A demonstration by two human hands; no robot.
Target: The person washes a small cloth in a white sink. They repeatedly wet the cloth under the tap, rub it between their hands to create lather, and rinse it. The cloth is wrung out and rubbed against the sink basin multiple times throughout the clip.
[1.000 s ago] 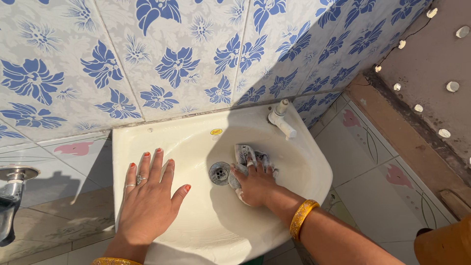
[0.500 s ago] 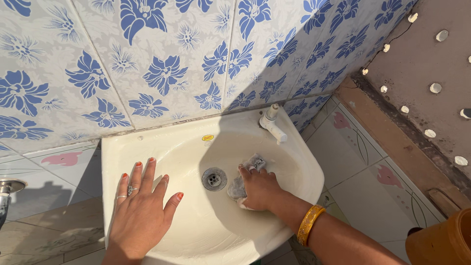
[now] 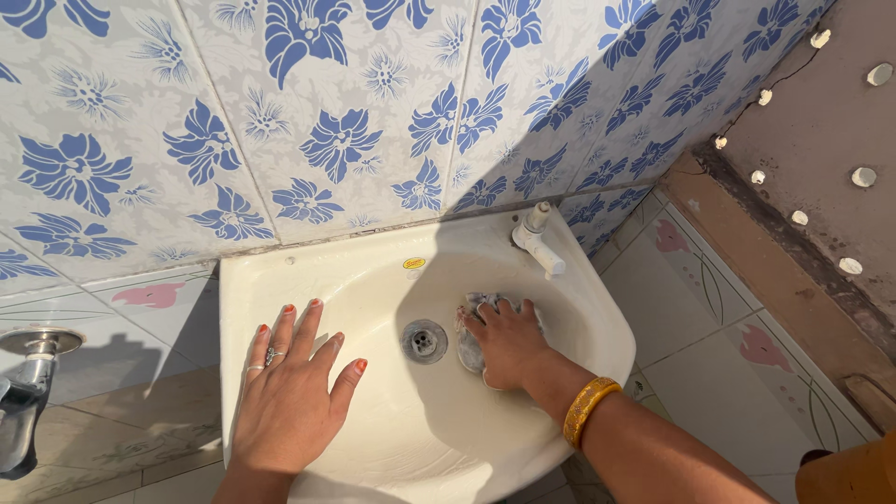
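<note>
Right hand (image 3: 509,343) presses a grey cloth (image 3: 473,347) against the inner wall of the cream basin (image 3: 411,439), just right of the drain (image 3: 424,342); fingers curled down over the cloth. Left hand (image 3: 289,401) lies flat on the basin's left rim, fingers spread open, holding nothing. White tap (image 3: 538,239) at the back right corner.

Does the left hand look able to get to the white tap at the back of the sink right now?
Probably yes. The left hand lies flat on the sink's left rim, holding nothing. The tap stands at the back right corner, and the right hand, pressing a cloth beside the drain, sits lower, so the way along the rim looks free.
</note>
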